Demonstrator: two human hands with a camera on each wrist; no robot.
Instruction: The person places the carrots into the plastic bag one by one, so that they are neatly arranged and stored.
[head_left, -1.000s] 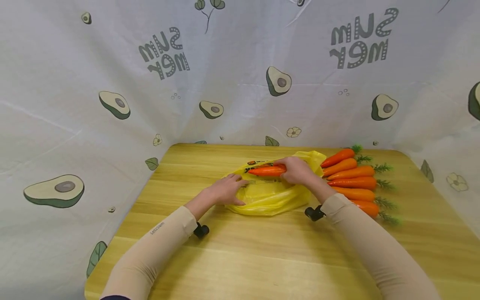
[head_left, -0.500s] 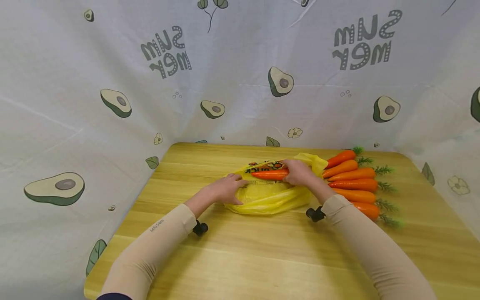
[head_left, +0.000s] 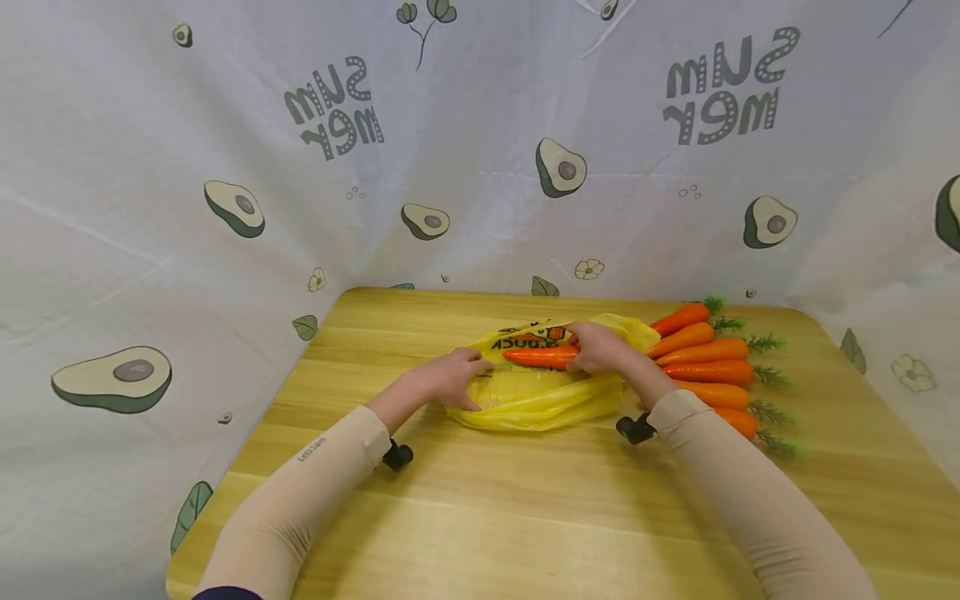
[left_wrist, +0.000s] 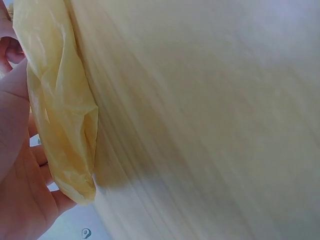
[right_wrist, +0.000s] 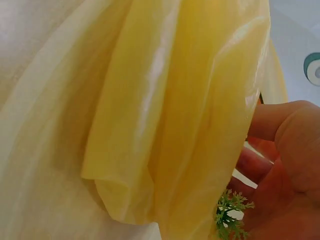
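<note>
A: Grip status?
B: Right hand is pinching a carrot at the yellow plastic bag's mouth, frame centre.
A: Other one?
B: Left hand is touching the bag's left end, fingers spread.

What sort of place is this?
Likely a staged recording setup rather than a kitchen: printed fabric hangs behind a wooden table, and black devices sit at both wrists.

A white cloth is hanging behind a wooden table and is also running along its left and right sides. On this cloth, printed avocados, leaves and pale flowers are showing, and grey letters are spelling "summer" twice, in mirror writing. The table is showing light grain.
</note>
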